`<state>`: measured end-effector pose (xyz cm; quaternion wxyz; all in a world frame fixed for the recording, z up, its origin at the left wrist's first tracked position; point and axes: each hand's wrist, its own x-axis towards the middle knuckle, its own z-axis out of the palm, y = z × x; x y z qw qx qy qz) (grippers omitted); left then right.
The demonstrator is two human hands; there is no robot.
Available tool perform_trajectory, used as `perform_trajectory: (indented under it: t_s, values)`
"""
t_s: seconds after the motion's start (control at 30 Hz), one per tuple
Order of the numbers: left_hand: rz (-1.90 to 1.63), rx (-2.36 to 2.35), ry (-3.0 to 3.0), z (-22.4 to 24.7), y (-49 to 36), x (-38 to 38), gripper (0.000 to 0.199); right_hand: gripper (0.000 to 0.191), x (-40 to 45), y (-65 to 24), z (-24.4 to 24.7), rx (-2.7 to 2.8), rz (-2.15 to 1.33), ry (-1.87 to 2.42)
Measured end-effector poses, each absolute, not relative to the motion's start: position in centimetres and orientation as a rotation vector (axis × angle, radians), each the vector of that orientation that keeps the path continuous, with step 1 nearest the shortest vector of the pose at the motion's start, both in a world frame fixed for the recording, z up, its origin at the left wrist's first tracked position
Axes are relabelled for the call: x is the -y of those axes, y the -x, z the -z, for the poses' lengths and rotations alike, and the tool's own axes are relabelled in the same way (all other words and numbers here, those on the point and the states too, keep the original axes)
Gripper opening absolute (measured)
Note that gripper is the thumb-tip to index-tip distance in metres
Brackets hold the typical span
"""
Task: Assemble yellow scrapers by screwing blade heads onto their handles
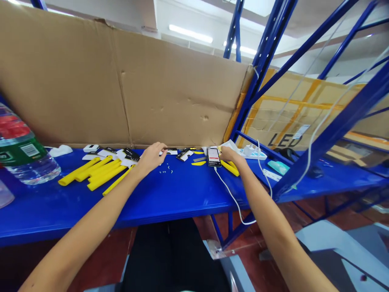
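Note:
My left hand (151, 159) reaches across the blue shelf (179, 194), its fingertips at a black-and-white card piece (172, 151). Whether they grip it is unclear. Tiny pale pieces (165, 170) lie scattered just below that hand. Several yellow bars (100, 172) lie further left, beside black-and-white packaging cards (126, 156). My right hand (231, 155) sits over a yellow bar (231, 168), with its fingers hidden. A smartphone (213, 157) with a lit screen lies just left of that hand, trailing a white cable (232, 197).
A large water bottle (22, 150) stands at the far left. A cardboard sheet (121, 85) rises behind the shelf. Blue steel racking (261, 77) stands at the right, beside a white tray (253, 153), a teal object (278, 167) and a taped carton (291, 109).

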<state>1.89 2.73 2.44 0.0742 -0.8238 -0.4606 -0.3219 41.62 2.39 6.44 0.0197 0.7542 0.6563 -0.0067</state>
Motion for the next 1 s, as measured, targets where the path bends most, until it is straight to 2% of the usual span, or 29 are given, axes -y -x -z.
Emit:
perform_trajectory:
  t_s: [0.23,0.53,0.63,0.83,1.0]
  values:
    - [0.732,1.453,2.591,-1.0,-2.1,-2.8,0.034,0.043,0.2,-45.0,-3.5,-1.972,-0.068,-2.354]
    - [0.322,1.726,2.585,-0.7,1.3,-4.5,0.079,0.042,0.5,-45.4,-4.4,-2.083,-0.344,-2.489]
    - [0.253,1.791,2.607,-1.1,2.4,-5.1,0.087,0.033,1.3,-45.4,-4.9,-2.118,-0.454,-2.569]
    - [0.281,1.819,2.679,-2.1,4.6,-5.9,0.091,0.027,2.7,-43.9,-6.2,-2.338,-0.560,-2.756]
    - [0.354,1.849,2.708,-2.5,6.1,-6.0,0.084,0.024,1.8,-39.1,-6.7,-2.743,-0.257,-2.825]
